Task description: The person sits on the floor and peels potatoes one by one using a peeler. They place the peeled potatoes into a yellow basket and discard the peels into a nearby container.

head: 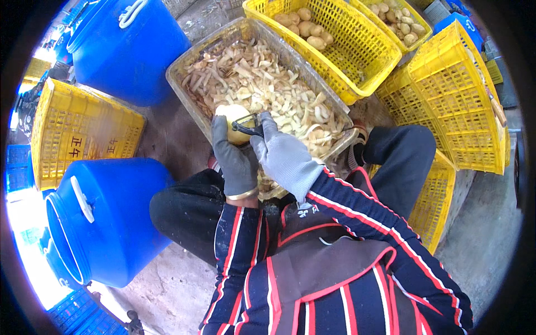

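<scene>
My left hand (235, 161), in a dark grey glove, grips a pale, largely peeled potato (238, 137). A lighter grey glove covers my right hand (284, 157), which is closed around the handle of a black peeler (247, 124). The peeler's head lies against the potato's upper right side. Both hands are over the near side of a worn plastic tub (179, 79) heaped with potato peelings (268, 90). My fingers hide the potato's lower part and most of the peeler's handle.
Beyond the tub, a yellow crate (356, 79) holds unpeeled potatoes (307, 29); another yellow crate (425, 39) holds more. Stacked yellow crates (456, 100) stand to the right. Large blue plastic drums (121, 213) and a yellow crate (92, 134) flank the left. My knees straddle the tub's near end.
</scene>
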`<state>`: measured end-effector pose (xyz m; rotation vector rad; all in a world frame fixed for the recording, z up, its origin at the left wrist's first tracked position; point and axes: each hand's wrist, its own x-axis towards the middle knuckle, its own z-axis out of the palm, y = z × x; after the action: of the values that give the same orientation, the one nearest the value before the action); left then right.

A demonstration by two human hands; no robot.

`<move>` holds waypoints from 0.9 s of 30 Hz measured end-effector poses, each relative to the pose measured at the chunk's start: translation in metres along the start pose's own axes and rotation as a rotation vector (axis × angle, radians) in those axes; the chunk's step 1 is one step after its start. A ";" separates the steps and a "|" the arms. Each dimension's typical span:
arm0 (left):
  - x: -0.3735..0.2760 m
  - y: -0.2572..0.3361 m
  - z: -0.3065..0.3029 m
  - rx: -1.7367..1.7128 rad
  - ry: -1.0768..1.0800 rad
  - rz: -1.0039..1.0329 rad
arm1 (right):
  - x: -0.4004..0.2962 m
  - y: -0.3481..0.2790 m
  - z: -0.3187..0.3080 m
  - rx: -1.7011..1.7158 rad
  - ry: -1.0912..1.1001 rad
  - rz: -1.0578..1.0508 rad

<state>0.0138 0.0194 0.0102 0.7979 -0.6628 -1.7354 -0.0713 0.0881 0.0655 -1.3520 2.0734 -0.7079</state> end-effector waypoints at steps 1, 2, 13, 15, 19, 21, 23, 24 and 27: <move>0.001 0.003 -0.002 -0.035 -0.008 -0.051 | -0.001 0.000 0.005 0.043 -0.001 0.029; -0.005 0.004 -0.003 -0.059 -0.035 -0.091 | -0.007 0.006 0.007 0.107 -0.081 0.048; -0.012 0.013 0.013 -0.102 -0.006 0.012 | -0.006 -0.019 -0.010 -0.126 -0.039 0.021; -0.011 0.013 0.003 -0.063 0.037 0.024 | -0.022 -0.023 -0.006 -0.149 -0.173 0.034; -0.005 0.018 0.005 -0.210 0.094 -0.044 | -0.042 0.004 -0.023 0.085 -0.266 0.020; -0.005 0.017 0.002 -0.378 -0.024 -0.132 | -0.022 0.007 -0.043 0.353 -0.122 -0.086; -0.002 0.019 0.004 -0.595 -0.117 -0.271 | 0.014 0.011 -0.043 0.309 0.018 -0.262; -0.002 0.019 0.007 -0.526 -0.041 -0.271 | 0.032 0.014 -0.036 0.281 0.034 -0.319; -0.001 0.015 0.008 -0.480 -0.051 -0.288 | 0.045 0.012 -0.024 0.221 -0.009 -0.256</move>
<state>0.0162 0.0170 0.0268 0.5284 -0.1475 -2.0712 -0.1112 0.0533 0.0669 -1.5018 1.7715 -1.0051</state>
